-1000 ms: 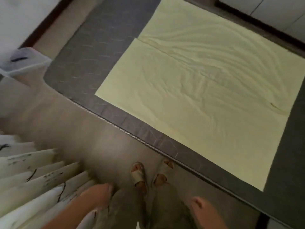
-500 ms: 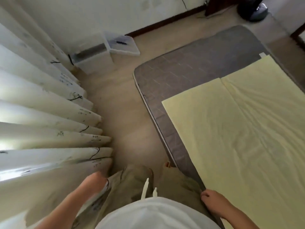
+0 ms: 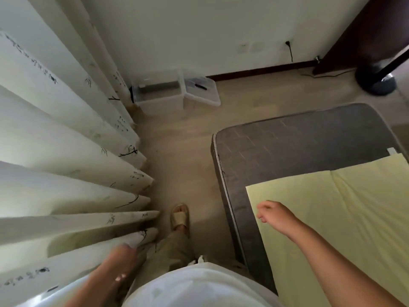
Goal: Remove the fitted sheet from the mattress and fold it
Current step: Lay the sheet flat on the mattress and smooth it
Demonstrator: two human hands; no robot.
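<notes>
A pale yellow sheet lies flat and folded over on the grey mattress at the right, its near-left corner close to the mattress edge. My right hand hovers over that corner with loosely curled fingers, holding nothing. At the bottom left my left hand hangs by my trouser leg, blurred, beside the curtain, also holding nothing.
White pleated curtains fill the left side. Two clear plastic bins stand on the floor by the far wall. A dark fan base sits at the upper right. A narrow strip of floor runs between curtain and mattress.
The view has swung left and up as I walk along the mattress side. My right hand rose from the mattress edge to above the sheet's corner.
</notes>
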